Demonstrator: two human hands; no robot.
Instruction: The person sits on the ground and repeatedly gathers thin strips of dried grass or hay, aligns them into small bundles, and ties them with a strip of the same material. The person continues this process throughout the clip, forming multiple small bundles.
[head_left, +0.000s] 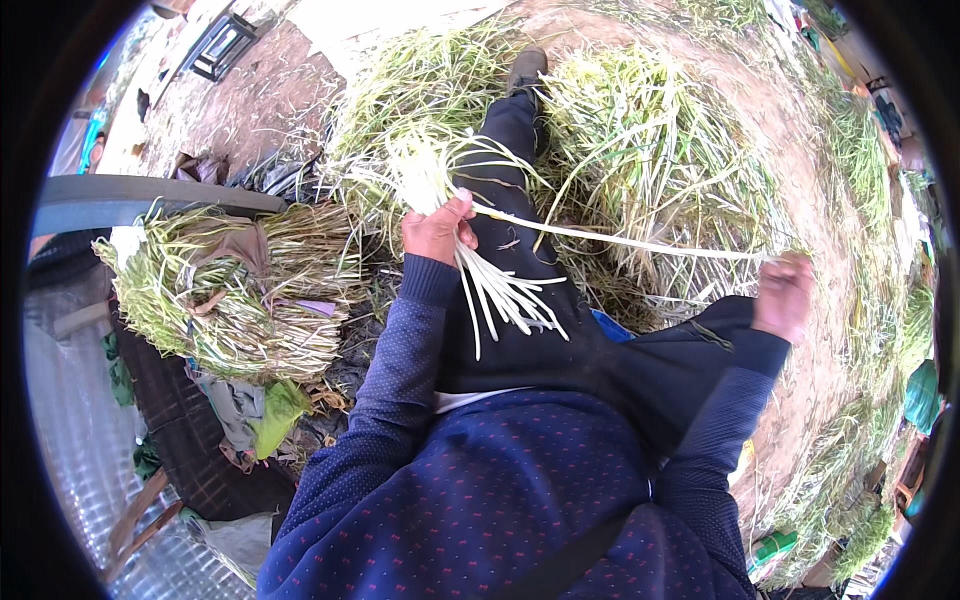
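My left hand (442, 230) is closed around a small bundle of pale plant stalks (510, 292), above my outstretched leg. The cut-looking white ends fan out toward my lap, and the leafy tops (420, 169) point away from me. One long pale stalk (622, 238) runs from beside my left hand across to my right hand (784, 296), which is slightly blurred and pinches its far end. Heaps of loose green and yellow stalks lie on both sides of my leg, the right heap (652, 150) the larger.
A thick bundle of stalks (247, 292) lies at my left, with cloth scraps on it. Near it are a curved grey band (150, 196) and a yellow-green bag (279, 420). A dark frame-like object (223, 46) stands at the upper left. Loose stalks cover ground at the right (862, 172).
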